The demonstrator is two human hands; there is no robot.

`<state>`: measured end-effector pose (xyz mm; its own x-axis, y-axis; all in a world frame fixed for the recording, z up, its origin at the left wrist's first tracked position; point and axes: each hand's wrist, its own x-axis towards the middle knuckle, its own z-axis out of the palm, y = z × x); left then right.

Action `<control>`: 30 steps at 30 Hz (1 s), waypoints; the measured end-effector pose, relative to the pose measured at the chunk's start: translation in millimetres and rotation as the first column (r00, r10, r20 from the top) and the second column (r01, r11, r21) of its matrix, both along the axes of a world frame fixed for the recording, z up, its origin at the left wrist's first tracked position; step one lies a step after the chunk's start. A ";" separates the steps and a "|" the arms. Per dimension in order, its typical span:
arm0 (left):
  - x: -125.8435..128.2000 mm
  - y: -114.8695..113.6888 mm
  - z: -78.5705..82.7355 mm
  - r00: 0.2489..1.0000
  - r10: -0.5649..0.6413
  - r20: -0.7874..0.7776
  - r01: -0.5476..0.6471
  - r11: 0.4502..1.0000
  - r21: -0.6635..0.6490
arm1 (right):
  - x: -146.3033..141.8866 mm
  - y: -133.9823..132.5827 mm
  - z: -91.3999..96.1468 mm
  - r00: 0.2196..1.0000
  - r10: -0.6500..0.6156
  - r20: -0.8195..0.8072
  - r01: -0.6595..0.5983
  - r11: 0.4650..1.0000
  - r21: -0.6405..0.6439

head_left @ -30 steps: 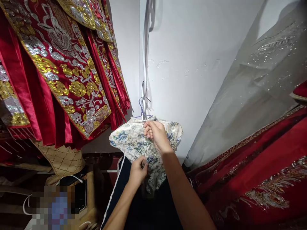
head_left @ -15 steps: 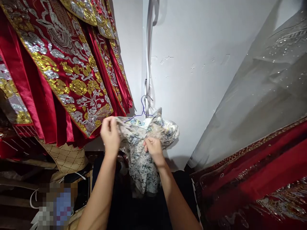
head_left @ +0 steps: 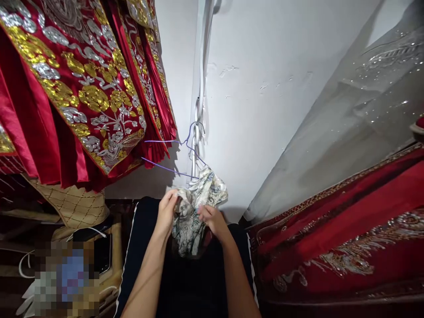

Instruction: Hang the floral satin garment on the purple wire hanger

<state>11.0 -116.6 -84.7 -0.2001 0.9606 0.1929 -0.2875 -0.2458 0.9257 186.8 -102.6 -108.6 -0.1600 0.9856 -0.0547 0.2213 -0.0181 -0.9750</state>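
A light garment with a grey, green and yellow pattern (head_left: 212,187) hangs by one shoulder from a thin purple wire hanger (head_left: 165,168). The hanger's left arm is bare and sticks out toward the red cloth. My left hand (head_left: 168,210) is closed on the garment's left shoulder edge, below the hanger. At the front of the garment is my right hand (head_left: 212,218), fingers curled in and pinched against the fabric. The garment's lower part hangs bunched between my forearms, over my dark trousers (head_left: 142,234).
White straps (head_left: 201,57) run down the wall to the hanger's hook. Red garments with gold and silver embroidery (head_left: 96,97) hang at left. At right are a sheer sparkling cloth (head_left: 318,110) and red beaded fabric (head_left: 331,247). A wooden stool (head_left: 114,247) stands lower left.
The garment's left shoulder has come off the hanger, leaving that arm bare. My left hand moved right and down with the fabric. The view shifted slightly.
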 end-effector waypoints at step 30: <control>-144.3 32.1 33.5 -0.144 -0.382 -0.913 -0.130 0.922 -0.365 | 9.3 91.1 49.4 0.976 -0.118 0.181 0.004 0.847 0.531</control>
<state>-133.2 -84.4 -51.2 0.0934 0.9747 -0.2032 0.9815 -0.0559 0.1833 196.1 -11.5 -59.1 -0.1402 0.8823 0.4493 0.4266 0.4633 -0.7768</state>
